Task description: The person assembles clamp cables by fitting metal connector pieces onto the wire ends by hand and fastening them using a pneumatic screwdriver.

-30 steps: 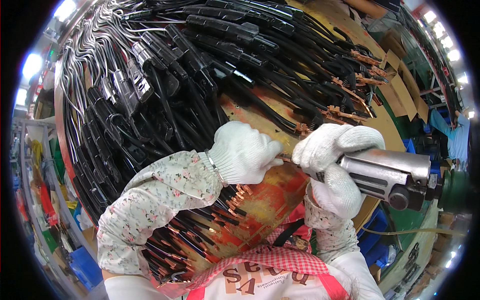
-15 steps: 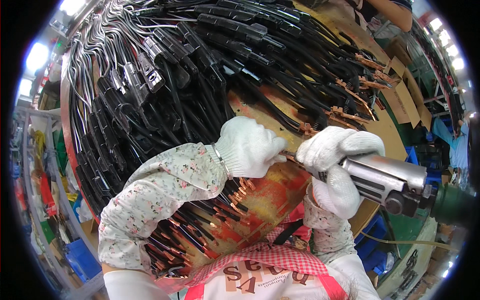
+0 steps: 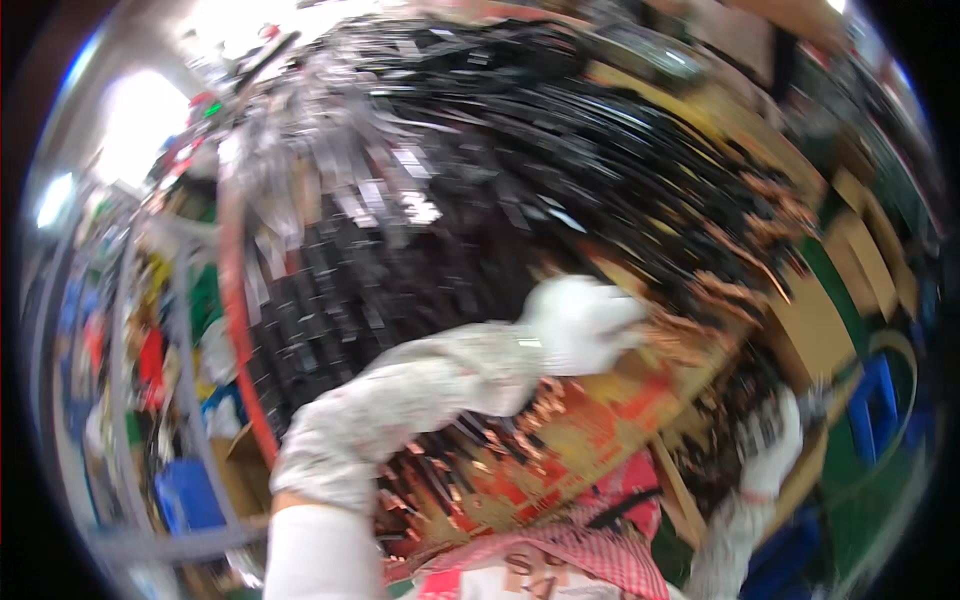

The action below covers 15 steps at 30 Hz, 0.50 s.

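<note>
Cables (image 3: 340, 290), black and thickly spread, cover much of the counter (image 3: 620, 405), whose bare red and yellow surface shows on the near side; their copper ends (image 3: 765, 215) lie toward the right, with more along the near side. The left hand (image 3: 582, 326), in a white glove, is over the counter, near some copper ends. Its fingers are bent, but blur hides whether they grasp anything. The right hand (image 3: 772, 445), also gloved, is off the counter's right side, at a box (image 3: 680, 497) with dark and copper-coloured pieces in it. A grey thing (image 3: 816, 402) shows just beside it, too blurred to name; I cannot tell whether those fingers are clenched or released.
</note>
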Each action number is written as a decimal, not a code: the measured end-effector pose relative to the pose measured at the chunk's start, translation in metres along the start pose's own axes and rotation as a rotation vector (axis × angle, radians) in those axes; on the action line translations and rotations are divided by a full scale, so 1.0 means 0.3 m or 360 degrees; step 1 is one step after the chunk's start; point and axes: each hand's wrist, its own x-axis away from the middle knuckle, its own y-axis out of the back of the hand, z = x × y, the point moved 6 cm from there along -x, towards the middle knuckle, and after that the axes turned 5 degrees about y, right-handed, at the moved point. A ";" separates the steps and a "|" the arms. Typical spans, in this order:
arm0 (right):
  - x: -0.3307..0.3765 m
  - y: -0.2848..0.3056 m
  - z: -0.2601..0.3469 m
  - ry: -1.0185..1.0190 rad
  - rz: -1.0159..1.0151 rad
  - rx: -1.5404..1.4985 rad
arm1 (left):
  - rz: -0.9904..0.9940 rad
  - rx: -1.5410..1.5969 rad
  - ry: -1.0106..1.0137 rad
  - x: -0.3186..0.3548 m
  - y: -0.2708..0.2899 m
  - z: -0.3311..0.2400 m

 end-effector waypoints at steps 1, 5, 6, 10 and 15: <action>-0.140 0.217 -0.131 -0.0123 0.0107 0.0018 | -0.0152 0.0218 0.0161 -0.068 0.007 -0.017; -0.088 0.524 -0.272 -0.0302 -0.0016 0.0926 | -0.0284 0.0315 0.0161 -0.185 -0.120 -0.042; -0.060 0.547 -0.249 0.0013 0.0005 0.1165 | -0.0329 0.0310 -0.0016 -0.168 -0.159 -0.061; -0.153 0.594 -0.386 0.0433 0.0026 0.2229 | -0.0309 0.0097 -0.0121 -0.050 -0.138 -0.016; -0.222 0.310 -0.307 0.1876 -0.0076 0.2619 | -0.0431 0.0114 -0.0120 -0.089 -0.160 -0.040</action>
